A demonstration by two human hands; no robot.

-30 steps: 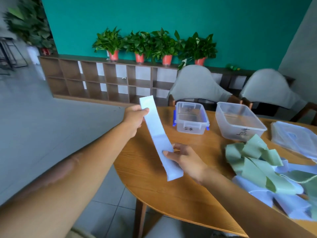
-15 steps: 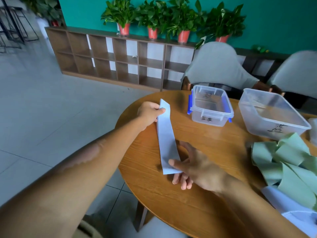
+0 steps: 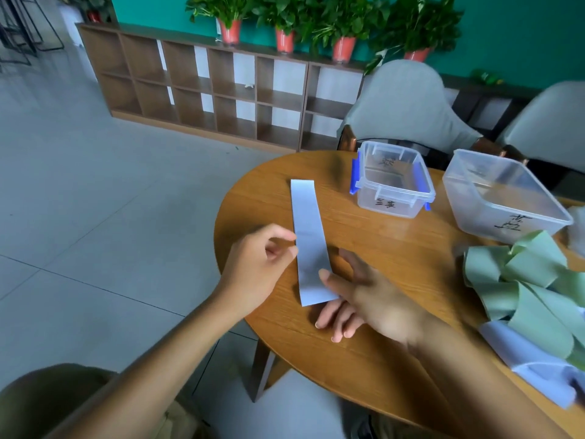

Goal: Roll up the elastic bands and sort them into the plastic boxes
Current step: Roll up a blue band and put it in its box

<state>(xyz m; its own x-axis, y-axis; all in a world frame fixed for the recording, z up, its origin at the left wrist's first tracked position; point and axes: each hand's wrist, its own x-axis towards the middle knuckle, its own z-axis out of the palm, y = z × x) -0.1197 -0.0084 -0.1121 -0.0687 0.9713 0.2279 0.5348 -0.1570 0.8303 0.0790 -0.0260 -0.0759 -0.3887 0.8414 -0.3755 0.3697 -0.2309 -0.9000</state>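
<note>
1. Wooden round tabletop [image 3: 395, 264] carries everything, with a cubby shelf behind.
2. Left hand [image 3: 256, 274], fingers loosely curled, holds nothing and hovers at the strip's left edge.
3. Blue elastic band [image 3: 308, 236] lies flat, long axis running away from the person.
4. Right hand [image 3: 357, 299] pinches its near end, so rolling likely starts there.
5. Two plastic boxes [image 3: 392, 185] wait at right.

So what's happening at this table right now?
A person is laying a pale blue elastic band flat on the round wooden table. The right hand pinches its near end, and the left hand is beside its edge. Two clear plastic boxes sit empty behind it, with a heap of green bands waiting at the right.
</note>
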